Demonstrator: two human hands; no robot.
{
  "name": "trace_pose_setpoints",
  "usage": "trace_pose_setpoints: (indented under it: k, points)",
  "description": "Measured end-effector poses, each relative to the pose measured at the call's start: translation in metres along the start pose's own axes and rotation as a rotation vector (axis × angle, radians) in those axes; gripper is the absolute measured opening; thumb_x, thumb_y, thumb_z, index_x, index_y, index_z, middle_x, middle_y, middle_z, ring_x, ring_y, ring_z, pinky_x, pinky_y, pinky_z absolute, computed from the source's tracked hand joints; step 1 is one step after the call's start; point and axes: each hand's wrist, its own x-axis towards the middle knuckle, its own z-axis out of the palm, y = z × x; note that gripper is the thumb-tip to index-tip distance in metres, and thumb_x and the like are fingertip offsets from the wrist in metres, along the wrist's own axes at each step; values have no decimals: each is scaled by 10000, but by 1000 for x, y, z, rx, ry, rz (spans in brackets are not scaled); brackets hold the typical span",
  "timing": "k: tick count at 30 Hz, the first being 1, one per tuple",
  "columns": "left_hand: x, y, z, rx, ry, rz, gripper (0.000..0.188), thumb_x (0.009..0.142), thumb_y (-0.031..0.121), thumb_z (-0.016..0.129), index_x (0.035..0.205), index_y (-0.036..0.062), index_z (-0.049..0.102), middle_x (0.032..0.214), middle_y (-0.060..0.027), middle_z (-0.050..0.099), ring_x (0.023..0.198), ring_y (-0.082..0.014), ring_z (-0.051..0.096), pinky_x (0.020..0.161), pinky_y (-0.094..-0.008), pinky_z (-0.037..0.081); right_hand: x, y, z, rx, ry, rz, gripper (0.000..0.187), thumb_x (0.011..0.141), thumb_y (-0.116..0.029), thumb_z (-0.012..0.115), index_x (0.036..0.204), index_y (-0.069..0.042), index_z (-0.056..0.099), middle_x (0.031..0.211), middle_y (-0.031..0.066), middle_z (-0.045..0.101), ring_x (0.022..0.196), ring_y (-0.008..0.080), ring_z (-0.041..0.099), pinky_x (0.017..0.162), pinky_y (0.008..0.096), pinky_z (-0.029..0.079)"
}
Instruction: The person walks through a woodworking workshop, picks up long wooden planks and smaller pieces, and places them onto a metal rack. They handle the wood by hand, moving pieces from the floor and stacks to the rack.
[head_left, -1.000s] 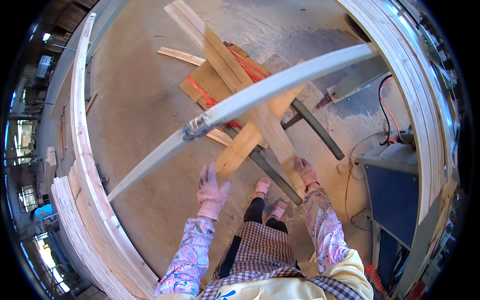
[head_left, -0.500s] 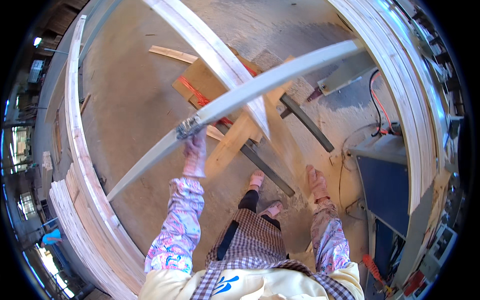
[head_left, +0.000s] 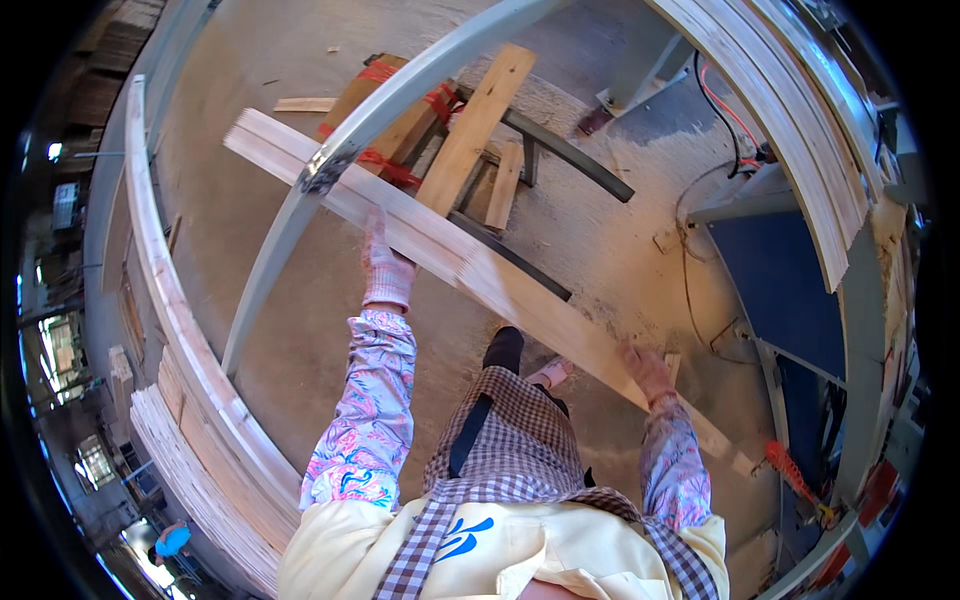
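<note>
A long pale wooden board [head_left: 540, 305] slants across in front of me, its far end up at the left and its near end low at the right. My left hand [head_left: 387, 268], in a pale pink glove, is closed on its near edge left of the middle. Toward the lower right end, my right hand [head_left: 650, 372], also gloved, grips the board. A curved-looking grey metal rail [head_left: 272, 240] with a dark worn patch crosses in front of the board's left part. Parts of my left fingers are hidden by the board.
Beyond the board, loose planks [head_left: 480, 130] rest on a low metal-legged stand, beside pieces tied with red strapping [head_left: 375, 160]. Stacked boards lie at the left [head_left: 200, 470] and upper right [head_left: 790, 110]. A blue-panelled machine [head_left: 780, 290] stands at the right, with cables near it.
The board has swung from pointing away from me to lying crosswise. My left hand has moved from beside the rail's dark patch to the board's edge, and my right hand now grips its right part.
</note>
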Motion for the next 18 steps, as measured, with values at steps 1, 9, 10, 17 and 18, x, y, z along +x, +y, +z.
trace_pose_setpoints:
  k: [1,9,10,17,18]
  points:
    - [-8,-2,-12,44,16,-13,551,925,349,687,1377,77,525,1352,-77,574,1257,-254,528,1070,-427,433,-23,-11,-14,111,-15,30,515,969,-551,473,1013,-106,729,987,205,695,995,391,636,860,476,477]
    - [-85,-81,-89,54,51,-281,375,952,257,658,1272,75,591,1249,-65,630,1176,-236,580,1069,-418,445,-125,148,22,-328,-129,89,470,964,-469,418,1158,-128,676,887,219,686,874,393,657,771,485,514]
    - [-98,-91,-98,49,90,-330,364,951,263,660,1257,76,597,1233,-66,636,1162,-241,585,1070,-419,445,-141,167,26,-447,-121,6,367,989,-333,450,1253,-165,642,836,197,689,795,366,679,714,472,544]
    - [-190,-106,-133,85,116,-463,347,925,252,704,1207,75,606,1174,-78,655,1118,-277,601,1036,-498,469,-226,281,62,-600,-233,-19,482,1010,-304,422,1480,-220,360,831,196,696,744,397,682,644,511,549]
    - [-194,-107,-135,107,121,-477,357,916,253,715,1204,72,606,1178,-80,655,1115,-283,605,1029,-509,474,-239,267,59,-581,-245,-23,475,1019,-337,405,1479,-227,361,835,200,695,746,405,679,652,513,547]
